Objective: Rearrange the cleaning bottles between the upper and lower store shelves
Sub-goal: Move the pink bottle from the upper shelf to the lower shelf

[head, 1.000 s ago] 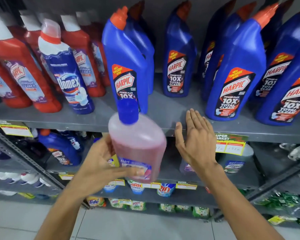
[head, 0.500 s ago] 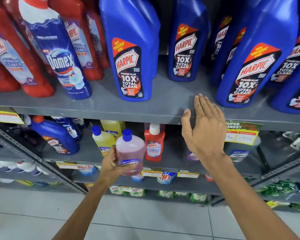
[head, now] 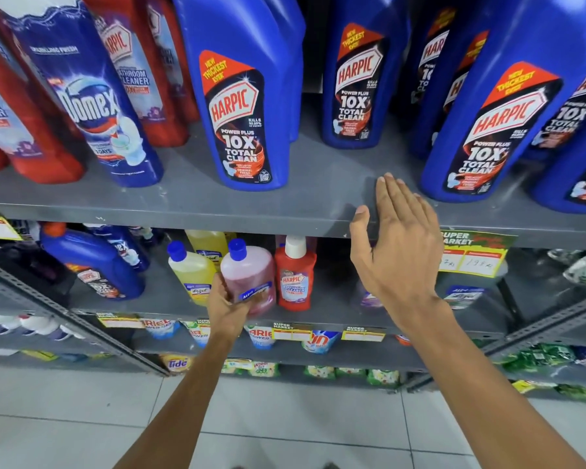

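Upper shelf [head: 285,204]: large blue Harpic bottles [head: 244,106], likely heavy, rigid; grip at waist.
Lower shelf [head: 318,313]: pink bottle [head: 251,275], between yellow bottle [head: 192,270] and red bottle [head: 295,279]; full, probably slick plastic.
Left hand [head: 229,304]: wrapped round its lower body.
Right hand [head: 391,242]: flat, fingers together, at upper shelf edge.

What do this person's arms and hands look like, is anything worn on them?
Both forearms are bare with no sleeves in view. The left hand and the right hand wear no gloves, and no rings, watch or bracelets are visible on the fingers or wrists.
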### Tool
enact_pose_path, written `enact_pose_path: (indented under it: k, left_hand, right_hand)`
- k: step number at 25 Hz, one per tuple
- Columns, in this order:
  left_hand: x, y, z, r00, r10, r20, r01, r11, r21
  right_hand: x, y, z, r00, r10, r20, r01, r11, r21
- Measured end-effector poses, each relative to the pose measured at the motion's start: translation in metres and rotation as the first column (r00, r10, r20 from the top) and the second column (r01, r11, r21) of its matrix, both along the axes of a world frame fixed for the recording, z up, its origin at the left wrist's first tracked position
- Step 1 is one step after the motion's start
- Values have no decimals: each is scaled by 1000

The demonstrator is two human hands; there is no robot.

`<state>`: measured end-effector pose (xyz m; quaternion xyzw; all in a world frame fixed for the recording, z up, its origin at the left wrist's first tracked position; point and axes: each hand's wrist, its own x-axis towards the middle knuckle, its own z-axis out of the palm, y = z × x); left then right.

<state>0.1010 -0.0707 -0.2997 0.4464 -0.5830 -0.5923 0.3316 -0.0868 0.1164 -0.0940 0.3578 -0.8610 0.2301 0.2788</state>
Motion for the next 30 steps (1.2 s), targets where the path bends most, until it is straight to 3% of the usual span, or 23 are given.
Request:
enact_pose_path:
  k: [9, 30]
  left_hand:
    - [-10, -9, 7, 1000, 19, 13, -20, 999, 47]
    - [-8, -10, 1, 997, 7, 81, -7, 1000, 0]
  right_hand:
    - [-2, -1, -2, 1000, 6, -22, -7, 1000, -30]
    - [0, 1, 0, 1000, 18, 22, -18, 1000, -25]
